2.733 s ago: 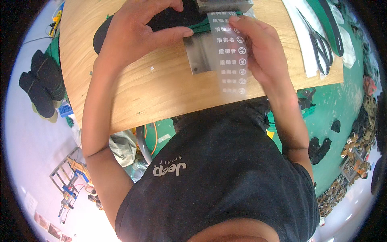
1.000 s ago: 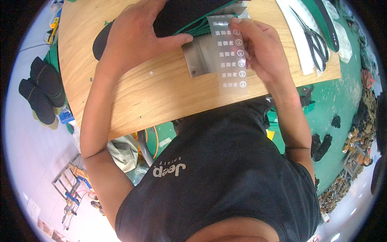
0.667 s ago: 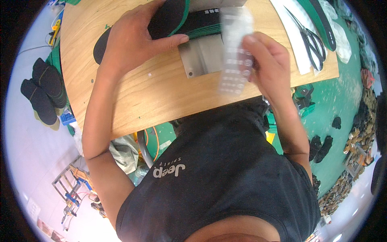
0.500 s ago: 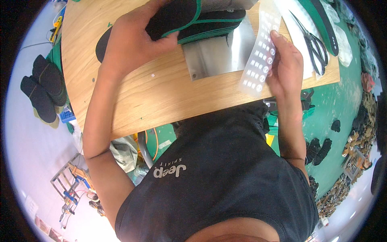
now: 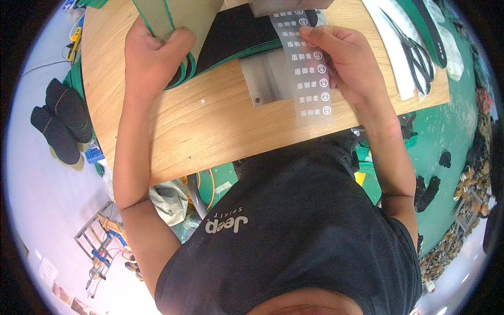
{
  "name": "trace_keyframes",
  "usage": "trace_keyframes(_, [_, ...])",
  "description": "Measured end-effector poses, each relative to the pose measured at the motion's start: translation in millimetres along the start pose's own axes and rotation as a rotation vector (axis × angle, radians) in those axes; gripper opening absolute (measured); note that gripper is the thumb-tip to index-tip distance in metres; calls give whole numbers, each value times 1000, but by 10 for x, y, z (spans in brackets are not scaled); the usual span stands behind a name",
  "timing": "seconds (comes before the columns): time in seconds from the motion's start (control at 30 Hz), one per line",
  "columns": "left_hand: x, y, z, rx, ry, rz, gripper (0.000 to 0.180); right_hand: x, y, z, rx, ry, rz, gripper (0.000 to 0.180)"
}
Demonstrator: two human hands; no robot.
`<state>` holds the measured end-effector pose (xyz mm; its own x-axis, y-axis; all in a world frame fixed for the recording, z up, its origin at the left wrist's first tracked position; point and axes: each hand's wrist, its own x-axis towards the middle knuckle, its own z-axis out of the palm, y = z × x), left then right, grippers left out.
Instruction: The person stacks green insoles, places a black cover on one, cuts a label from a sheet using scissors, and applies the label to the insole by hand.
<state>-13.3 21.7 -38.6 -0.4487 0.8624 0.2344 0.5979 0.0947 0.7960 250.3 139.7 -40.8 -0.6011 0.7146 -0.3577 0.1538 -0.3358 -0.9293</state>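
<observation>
My left hand (image 5: 157, 58) is closed on a green-edged insole (image 5: 197, 16), its beige face showing and the thumb pressed on it. Beneath and beside it, black insoles (image 5: 231, 39) with green edges lie stacked, partly over a metal plate (image 5: 257, 79). Between thumb and fingers, my right hand (image 5: 349, 60) grips a translucent strip of transfer labels (image 5: 310, 84) with rows of white print. The strip hangs across the metal plate, its upper end over the black insoles. A grey metal block (image 5: 289, 5) at the top edge hides what lies behind it.
Black-handled scissors (image 5: 415, 58) lie on white sheets (image 5: 396, 63) at the right of the wooden table (image 5: 210, 126). A long black-and-green piece (image 5: 428, 31) sits beyond them. More black insoles (image 5: 55, 134) are stacked off the table's left side.
My left hand has turned the insole, so its beige face shows instead of black. My right hand has moved left with the label strip, which now overlaps the metal plate and black insoles.
</observation>
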Motion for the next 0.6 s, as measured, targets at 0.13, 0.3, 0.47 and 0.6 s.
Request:
trace_keyframes(0.13, [20,-113,7,-3,10,-6,30,6,-8,-13,9,-12,-2,27])
trace_keyframes(0.3, [-19,-72,18,62,-4,-5,29,12,-2,-5,5,-19,6,27])
trace_keyframes(0.47, [-41,-19,87,64,-133,73,36,53,18,-21,15,-43,-46,29])
trace_keyframes(0.6, [-17,361,215,214,-207,284,47,25,-26,1,15,-40,-6,29])
